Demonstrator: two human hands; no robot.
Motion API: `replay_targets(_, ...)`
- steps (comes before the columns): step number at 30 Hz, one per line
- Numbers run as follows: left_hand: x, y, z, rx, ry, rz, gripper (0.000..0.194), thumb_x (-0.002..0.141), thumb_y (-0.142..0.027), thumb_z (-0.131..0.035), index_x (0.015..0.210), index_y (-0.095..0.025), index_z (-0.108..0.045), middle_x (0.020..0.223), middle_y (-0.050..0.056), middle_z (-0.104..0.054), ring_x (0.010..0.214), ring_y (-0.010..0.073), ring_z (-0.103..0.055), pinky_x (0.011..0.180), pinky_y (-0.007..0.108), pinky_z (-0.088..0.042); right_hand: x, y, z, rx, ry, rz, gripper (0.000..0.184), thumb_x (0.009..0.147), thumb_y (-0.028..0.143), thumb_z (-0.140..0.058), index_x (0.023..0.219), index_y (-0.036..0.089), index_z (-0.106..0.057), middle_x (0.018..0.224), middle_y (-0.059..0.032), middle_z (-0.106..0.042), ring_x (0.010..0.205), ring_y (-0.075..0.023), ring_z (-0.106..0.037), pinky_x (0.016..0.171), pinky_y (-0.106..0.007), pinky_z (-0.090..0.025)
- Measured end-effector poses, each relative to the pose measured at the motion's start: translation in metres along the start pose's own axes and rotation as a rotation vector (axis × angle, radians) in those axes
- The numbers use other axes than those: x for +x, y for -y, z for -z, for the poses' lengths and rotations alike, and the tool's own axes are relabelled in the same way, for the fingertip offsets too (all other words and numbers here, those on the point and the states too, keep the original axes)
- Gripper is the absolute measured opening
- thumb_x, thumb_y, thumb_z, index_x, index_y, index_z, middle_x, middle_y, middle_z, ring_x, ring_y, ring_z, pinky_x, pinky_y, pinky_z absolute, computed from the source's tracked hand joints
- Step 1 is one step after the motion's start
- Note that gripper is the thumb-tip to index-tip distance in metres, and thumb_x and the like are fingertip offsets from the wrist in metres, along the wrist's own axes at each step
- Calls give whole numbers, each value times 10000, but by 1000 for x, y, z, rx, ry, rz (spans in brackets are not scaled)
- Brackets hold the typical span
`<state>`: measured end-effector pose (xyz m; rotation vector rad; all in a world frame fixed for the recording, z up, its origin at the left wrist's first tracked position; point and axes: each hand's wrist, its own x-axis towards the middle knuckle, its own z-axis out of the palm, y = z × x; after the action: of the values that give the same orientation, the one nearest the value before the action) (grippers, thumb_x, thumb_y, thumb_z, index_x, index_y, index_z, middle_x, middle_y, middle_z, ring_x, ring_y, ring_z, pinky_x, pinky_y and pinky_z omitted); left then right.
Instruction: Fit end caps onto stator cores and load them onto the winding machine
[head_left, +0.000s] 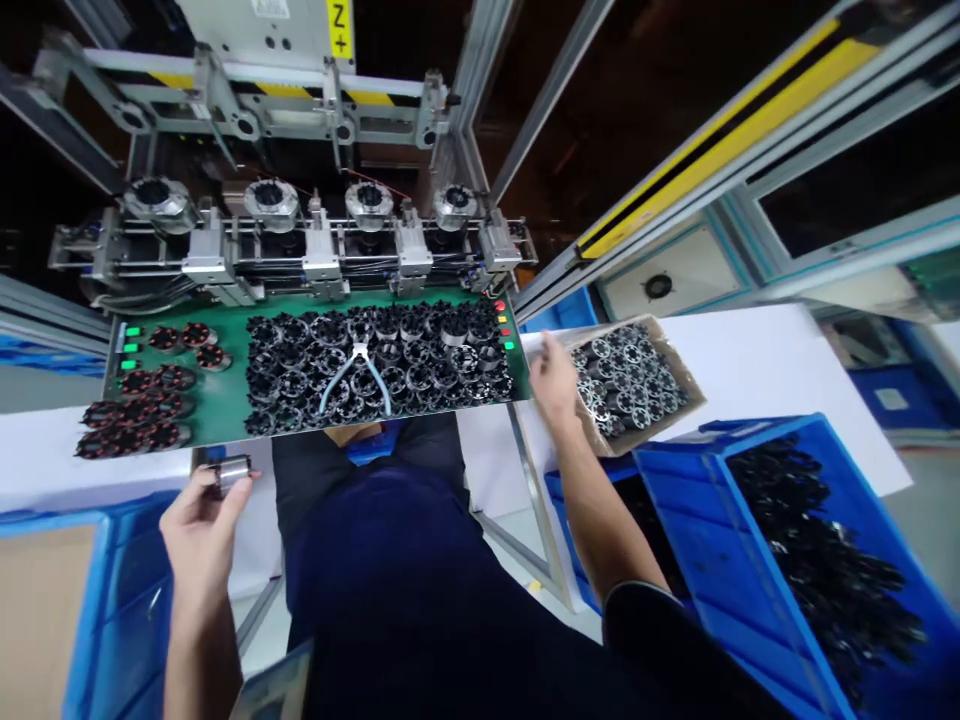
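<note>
My left hand (201,525) is closed on a motor stator (231,472), a short silvery cylinder with dark ends, held below the front left edge of the green work surface. My right hand (553,385) is by the left side of a carton (686,390) filled with silvery and black stators (634,375). Its fingers are loosely curled and slightly apart, a little blurred, with no object visible in them. Rows of black-ended stators (300,360) stand on the green surface (232,390), with light-blue-handled pliers (352,380) lying on top. Copper-wound stators (142,410) are grouped at the left.
Behind the green surface is a machine with several round stator holders (367,203) and metal clamps. Lit buttons (504,325) line the right edge, green ones (130,348) the left. Blue bins stand at both sides; the right bin (690,560) holds black parts (817,550).
</note>
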<state>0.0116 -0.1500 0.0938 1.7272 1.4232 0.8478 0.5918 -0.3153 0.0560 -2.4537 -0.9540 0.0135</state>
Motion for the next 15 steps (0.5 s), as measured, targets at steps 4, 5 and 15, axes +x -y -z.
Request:
replay_targets(4, -14, -6, 7, -101, -53, 55, 268, 902, -397, -973, 884, -224, -769, 992, 50, -776, 871, 223, -746, 794, 352, -566, -22, 78, 26, 93, -126, 94, 474, 1198, 524, -561, 1348, 209, -882, 1229, -187, -866, 1026, -324, -822, 965, -517, -732)
replay_targets(5, -12, -12, 5, -93, -44, 21, 270, 903, -382, -962, 861, -223, -749, 966, 39, -753, 850, 207, -718, 780, 340, -543, -31, 106, 25, 133, -83, 158, 420, 1193, 572, -630, 1255, 264, -908, 1158, -127, -882, 962, -286, -818, 946, -468, -726)
replay_targets(15, 2, -76, -21, -54, -49, -434, 216, 961, -219, -963, 960, -241, -748, 1031, 22, -756, 931, 203, -743, 819, 322, -595, -43, 266, -69, -11, 460, 298, 227, 1113, 400, -790, 1048, 239, -935, 1062, -109, -907, 1002, -334, -858, 992, -453, -697)
